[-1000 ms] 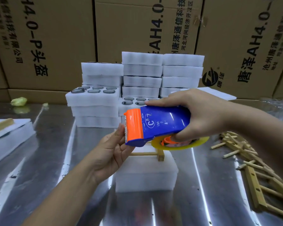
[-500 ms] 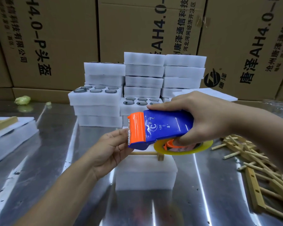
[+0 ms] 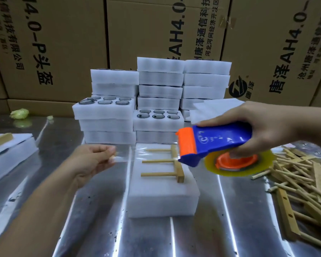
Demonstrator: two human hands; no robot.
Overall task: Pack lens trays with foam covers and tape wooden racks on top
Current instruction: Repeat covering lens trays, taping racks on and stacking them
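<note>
A foam-covered lens tray (image 3: 163, 199) lies in the middle of the shiny metal counter (image 3: 230, 229), and a wooden rack (image 3: 176, 165) rests flat on its top, three pegs pointing left from a crossbar near the tray's right edge. A strip of clear tape (image 3: 125, 154) stretches above the far part of the tray and the rack. Its free end is pinched in the left grip (image 3: 93, 161), held out past the tray's left side. The other end runs to the orange mouth of a blue tape dispenser (image 3: 217, 142). The right grip (image 3: 263, 127) is clenched round the dispenser's body, holding it over the tray's far right corner so that it hides the far end of the crossbar; the yellowish tape roll (image 3: 239, 165) hangs beneath it. Just behind the tray stand stacks of foam trays (image 3: 160, 78), two of them open on top with dark lenses (image 3: 158, 116) in their wells, and loose foam covers (image 3: 211, 110) lean beside them. A pile of wooden racks (image 3: 304, 184) sprawls along the counter's right edge. At the left edge lies another foam pack (image 3: 9, 153) with wood on it, and a crumpled green scrap (image 3: 19, 113) sits at the far left. Printed cardboard boxes (image 3: 63, 43) wall off the back.
</note>
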